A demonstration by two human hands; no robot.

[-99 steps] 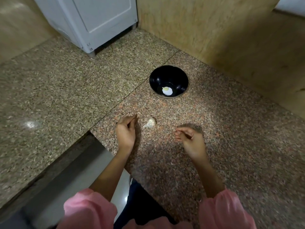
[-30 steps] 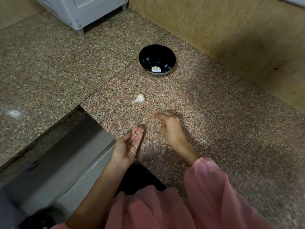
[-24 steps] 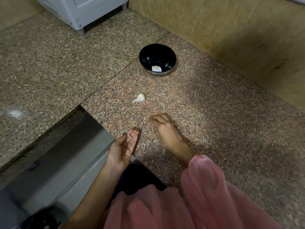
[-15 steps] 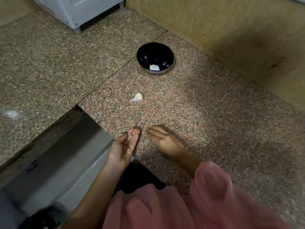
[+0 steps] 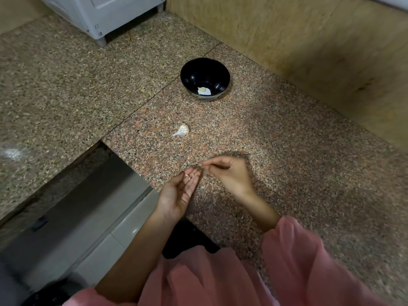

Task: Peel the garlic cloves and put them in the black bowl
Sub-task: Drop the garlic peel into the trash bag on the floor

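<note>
The black bowl (image 5: 187,74) stands on the granite counter, and one peeled clove (image 5: 204,91) lies in its bottom. An unpeeled piece of garlic (image 5: 182,130) lies on the counter between the bowl and my hands. My left hand (image 5: 176,195) is palm up at the counter's front edge, its fingers relaxed, with small pale bits of peel (image 5: 191,176) on the fingertips. My right hand (image 5: 229,173) hovers just right of it, fingers curled, thumb and forefinger pressed together. Nothing shows between them.
A tiny peel scrap (image 5: 169,117) lies left of the garlic. A white appliance (image 5: 106,12) stands at the back left. A tan wall (image 5: 309,40) runs along the back right. The counter has a cut-out (image 5: 84,195) at front left, beside my left hand.
My right hand slid along the counter toward my left hand, then lifted and curled into a pinch. My left hand stayed palm up at the edge. The garlic and bowl have not moved.
</note>
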